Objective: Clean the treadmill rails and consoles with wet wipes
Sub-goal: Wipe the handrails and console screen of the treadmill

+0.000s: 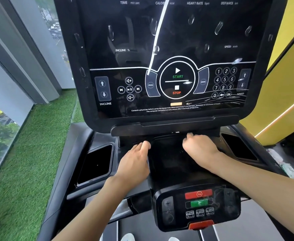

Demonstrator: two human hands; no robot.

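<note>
Both arms forward; left hand [135, 159] flat; right hand [198, 151] fingers [189, 136] apparently curled.

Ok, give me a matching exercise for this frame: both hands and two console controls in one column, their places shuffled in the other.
Things:
1. left hand
2. right hand
3. red button
4. START symbol

Places:
a. on the upright console, above STOP
b. on the left edge of the middle tray
c. on the small lower panel, above the green button
d. at the tray's back right, below the console

Pairs: 1-b, 2-d, 3-c, 4-a.
</note>
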